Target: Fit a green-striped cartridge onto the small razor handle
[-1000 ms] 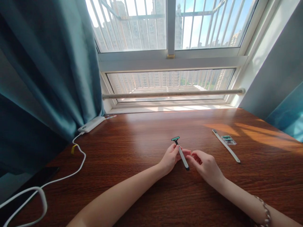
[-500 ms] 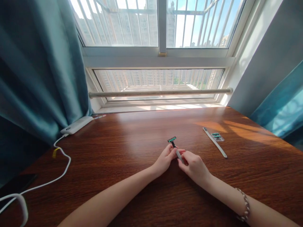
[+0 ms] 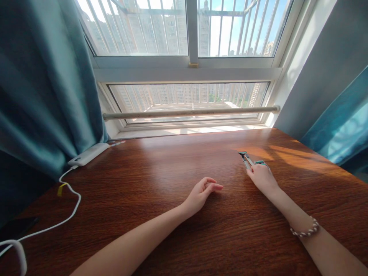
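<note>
My right hand (image 3: 261, 177) grips a razor (image 3: 245, 158) with a green-and-black head, held over the right part of the wooden table (image 3: 161, 168). The razor head points away from me, toward the window. Just beside my fingers lies a small clear pack of green razor cartridges (image 3: 261, 162), partly hidden by the hand. A long pale strip that lay there is mostly covered by my hand. My left hand (image 3: 202, 193) rests on the table near the middle, holding nothing, its fingers loosely curled and slightly apart.
A white power bank (image 3: 88, 154) lies at the table's back left by the teal curtain (image 3: 46, 84), its white cable (image 3: 69, 207) trailing toward the front left. A dark phone (image 3: 17, 226) lies at the left edge. The window sill (image 3: 189, 131) borders the far side.
My right hand took the razor from between both hands and carried it right and away, beside the cartridge pack. My left hand let go and stayed on the table.
</note>
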Tool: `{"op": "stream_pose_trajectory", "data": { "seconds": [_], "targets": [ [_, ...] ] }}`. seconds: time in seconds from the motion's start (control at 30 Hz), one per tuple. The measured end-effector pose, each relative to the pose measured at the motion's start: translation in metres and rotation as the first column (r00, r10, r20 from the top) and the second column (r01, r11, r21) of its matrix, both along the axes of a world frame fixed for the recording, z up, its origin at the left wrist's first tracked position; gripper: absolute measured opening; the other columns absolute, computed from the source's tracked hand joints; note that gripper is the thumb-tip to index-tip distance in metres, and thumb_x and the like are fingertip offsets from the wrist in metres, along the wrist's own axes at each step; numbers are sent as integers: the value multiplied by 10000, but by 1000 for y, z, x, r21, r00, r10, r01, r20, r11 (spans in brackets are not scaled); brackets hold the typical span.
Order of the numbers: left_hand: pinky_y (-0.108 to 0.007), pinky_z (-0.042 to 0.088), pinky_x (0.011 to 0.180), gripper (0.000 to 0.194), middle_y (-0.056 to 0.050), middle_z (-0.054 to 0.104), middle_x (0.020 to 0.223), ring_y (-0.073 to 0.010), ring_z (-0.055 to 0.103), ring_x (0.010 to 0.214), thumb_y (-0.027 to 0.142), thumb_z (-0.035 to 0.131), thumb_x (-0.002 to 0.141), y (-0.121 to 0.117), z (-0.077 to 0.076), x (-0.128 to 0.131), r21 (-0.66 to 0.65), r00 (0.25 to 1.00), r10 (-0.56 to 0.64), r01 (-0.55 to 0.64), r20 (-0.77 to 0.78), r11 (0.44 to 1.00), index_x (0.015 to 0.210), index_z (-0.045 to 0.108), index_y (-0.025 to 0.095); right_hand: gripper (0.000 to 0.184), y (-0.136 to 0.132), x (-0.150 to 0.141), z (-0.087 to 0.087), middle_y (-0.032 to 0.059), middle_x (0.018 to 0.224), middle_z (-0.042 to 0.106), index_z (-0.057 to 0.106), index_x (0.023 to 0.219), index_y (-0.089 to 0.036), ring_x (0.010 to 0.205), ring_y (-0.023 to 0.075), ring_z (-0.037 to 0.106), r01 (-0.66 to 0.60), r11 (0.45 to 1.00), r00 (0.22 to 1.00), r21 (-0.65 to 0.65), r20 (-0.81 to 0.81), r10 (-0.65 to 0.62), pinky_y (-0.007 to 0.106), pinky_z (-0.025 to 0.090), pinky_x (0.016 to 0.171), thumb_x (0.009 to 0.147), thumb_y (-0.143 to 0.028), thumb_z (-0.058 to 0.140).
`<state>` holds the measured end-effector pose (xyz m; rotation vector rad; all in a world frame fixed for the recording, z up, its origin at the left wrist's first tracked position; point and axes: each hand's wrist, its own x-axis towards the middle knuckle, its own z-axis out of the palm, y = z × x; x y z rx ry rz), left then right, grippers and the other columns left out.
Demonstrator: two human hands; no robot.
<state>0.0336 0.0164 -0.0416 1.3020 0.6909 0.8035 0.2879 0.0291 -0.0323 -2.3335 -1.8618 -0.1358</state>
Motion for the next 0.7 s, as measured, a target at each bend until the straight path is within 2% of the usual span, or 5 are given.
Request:
{"op": "stream_pose_trajectory", "data": {
  "seconds": [0.23,0.7],
  "targets": [
    [-335,412,848,284,-112,660,945,-197,613,859,412,461,825,0,-2,1,74,998,-23,27,-53,997,920,501,148,258,2,3,-2,147,735,642,647,750,-105,732,229,630,64,991,998,-114,25,-61,291,430,647,832,-264,462],
    [-332,431,816,251,-99,667,874,-190,613,825,382,457,833,-1,-2,2,103,997,-51,57,-61,993,902,503,145,256,1,3,-2,172,820,637,642,848,-91,777,238,629,125,983,992,-134,48,-120,297,449,675,829,-304,499]
  ]
}}
